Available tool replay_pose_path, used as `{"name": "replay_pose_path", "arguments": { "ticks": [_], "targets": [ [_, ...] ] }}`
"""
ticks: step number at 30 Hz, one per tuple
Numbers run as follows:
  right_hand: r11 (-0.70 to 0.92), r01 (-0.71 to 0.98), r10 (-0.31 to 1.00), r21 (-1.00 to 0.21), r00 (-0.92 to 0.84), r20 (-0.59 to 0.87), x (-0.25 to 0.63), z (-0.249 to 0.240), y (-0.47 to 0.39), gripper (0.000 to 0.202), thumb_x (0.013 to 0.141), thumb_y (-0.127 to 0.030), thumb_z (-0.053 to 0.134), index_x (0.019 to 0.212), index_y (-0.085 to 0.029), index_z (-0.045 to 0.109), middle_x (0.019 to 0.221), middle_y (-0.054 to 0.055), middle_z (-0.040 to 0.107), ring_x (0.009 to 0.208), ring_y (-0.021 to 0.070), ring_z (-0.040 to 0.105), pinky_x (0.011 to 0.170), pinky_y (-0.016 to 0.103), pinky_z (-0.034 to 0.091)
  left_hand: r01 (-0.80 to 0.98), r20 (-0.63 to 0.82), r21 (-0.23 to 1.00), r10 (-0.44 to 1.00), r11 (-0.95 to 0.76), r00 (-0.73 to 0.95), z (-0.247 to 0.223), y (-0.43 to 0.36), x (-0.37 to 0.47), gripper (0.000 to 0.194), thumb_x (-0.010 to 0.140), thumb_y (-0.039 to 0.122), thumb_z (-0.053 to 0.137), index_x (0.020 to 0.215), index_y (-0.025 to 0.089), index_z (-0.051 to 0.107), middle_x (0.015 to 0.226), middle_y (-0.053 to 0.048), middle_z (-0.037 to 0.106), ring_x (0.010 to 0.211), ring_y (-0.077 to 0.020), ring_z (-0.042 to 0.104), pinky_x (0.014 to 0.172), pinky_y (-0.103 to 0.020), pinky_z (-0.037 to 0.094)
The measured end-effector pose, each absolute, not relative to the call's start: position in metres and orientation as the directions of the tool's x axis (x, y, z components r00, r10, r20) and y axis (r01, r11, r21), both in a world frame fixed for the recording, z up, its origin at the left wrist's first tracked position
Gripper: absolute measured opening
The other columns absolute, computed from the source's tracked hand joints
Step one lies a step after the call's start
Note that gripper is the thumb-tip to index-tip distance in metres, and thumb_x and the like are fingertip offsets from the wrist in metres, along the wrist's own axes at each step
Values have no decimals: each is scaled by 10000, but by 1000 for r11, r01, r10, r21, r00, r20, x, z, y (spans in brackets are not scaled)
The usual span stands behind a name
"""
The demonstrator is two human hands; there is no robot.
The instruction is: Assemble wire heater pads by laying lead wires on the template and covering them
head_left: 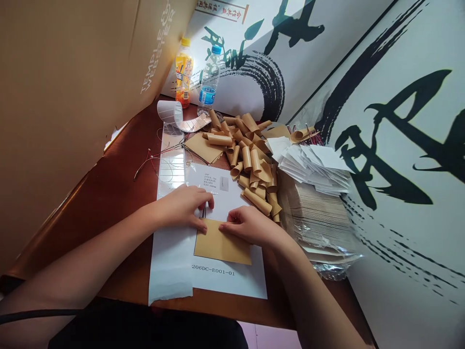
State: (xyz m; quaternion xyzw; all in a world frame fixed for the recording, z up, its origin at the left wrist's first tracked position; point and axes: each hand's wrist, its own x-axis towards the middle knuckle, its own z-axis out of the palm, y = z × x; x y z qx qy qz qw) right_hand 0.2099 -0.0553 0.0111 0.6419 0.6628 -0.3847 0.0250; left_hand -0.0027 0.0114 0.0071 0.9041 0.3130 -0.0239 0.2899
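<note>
A flat sheet of brown kraft paper [223,245] lies on a printed white sheet [232,283] in front of me. My left hand [183,206] has its thumb on the upper left corner of the kraft paper, its fingers curled above. Something thin and dark shows under those fingers, too small to make out. At the paper's top edge, my right hand [250,224] is closed, thumb and fingertips on the kraft paper; its other fingers are folded. Left of the sheet, a strip of clear labels [171,167] on white backing passes under my left hand.
Rolled brown papers [250,160] pile up behind my hands. White slips [312,162] top a plastic-wrapped stack [319,208] at right. Thin red and black wires [148,160] lie left. An orange drink bottle [184,72] and a water bottle [209,82] stand behind, beside a cardboard box [72,97].
</note>
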Motion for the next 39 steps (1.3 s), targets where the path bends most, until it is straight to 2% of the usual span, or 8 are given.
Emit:
{"name": "replay_pose_path", "arguments": {
  "ticks": [6, 10, 16, 21, 25, 31, 36, 39],
  "targets": [
    [-115, 894, 837, -433, -147, -526, 210, 12, -55, 408, 703, -544, 742, 623, -203, 533, 634, -10, 560, 634, 140, 464, 523, 272, 289, 496, -214, 551, 460, -671, 861, 9, 7, -3, 376, 754, 404, 808, 1056, 241, 656, 1081, -14, 631, 1069, -228, 554, 896, -344, 260],
    [-131, 900, 847, -415, -116, -519, 206, 15, -59, 390, 726, -516, 719, 609, -199, 526, 610, 0, 565, 607, 138, 481, 507, 267, 293, 394, -193, 581, 349, -712, 917, 14, -3, 2, 343, 759, 332, 820, 1061, 258, 674, 1112, -13, 610, 1150, -238, 520, 937, -344, 251],
    [-165, 900, 830, -403, -94, -550, 201, 19, -63, 350, 766, -478, 673, 610, -203, 522, 628, 17, 603, 585, 144, 516, 488, 273, 296, 387, -202, 622, 338, -681, 919, 16, -9, 7, 393, 715, 305, 855, 1028, 223, 632, 1094, -8, 613, 1088, -220, 539, 909, -311, 308],
    [-100, 962, 899, -254, -22, -436, 198, 24, -69, 364, 760, -525, 731, 742, -203, 562, 804, 52, 656, 760, 206, 582, 571, 289, 322, 327, -174, 665, 287, -671, 942, 9, -4, 6, 304, 709, 284, 862, 837, 200, 600, 897, 22, 628, 881, -164, 577, 802, -286, 340],
    [-35, 991, 950, -131, -7, -312, 201, 26, -76, 411, 743, -492, 794, 920, -194, 573, 1059, 98, 617, 911, 259, 616, 614, 292, 336, 334, -200, 651, 271, -682, 942, 7, -5, 5, 320, 683, 330, 876, 822, 200, 619, 888, 20, 638, 894, -174, 575, 805, -300, 335],
    [29, 963, 887, -270, -149, -437, 201, 26, -77, 368, 708, -387, 844, 775, -210, 528, 899, 22, 628, 817, 196, 577, 618, 281, 339, 337, -207, 543, 267, -769, 941, 8, -13, 8, 386, 641, 491, 875, 772, 209, 647, 909, -8, 584, 959, -225, 511, 799, -329, 278],
    [7, 945, 855, -327, -175, -488, 195, 33, -78, 338, 698, -317, 843, 730, -208, 525, 828, 4, 631, 758, 164, 545, 601, 269, 318, 359, -238, 562, 271, -745, 933, 9, -10, 7, 413, 608, 464, 907, 787, 205, 639, 922, -2, 579, 981, -230, 514, 825, -327, 276],
    [-2, 939, 850, -343, -179, -495, 193, 36, -81, 235, 718, -253, 774, 699, -205, 545, 774, -5, 620, 687, 141, 512, 578, 265, 299, 356, -254, 594, 252, -721, 934, 12, -9, 5, 337, 648, 387, 900, 822, 216, 667, 939, 6, 599, 1008, -224, 531, 851, -331, 278]
  ]
}}
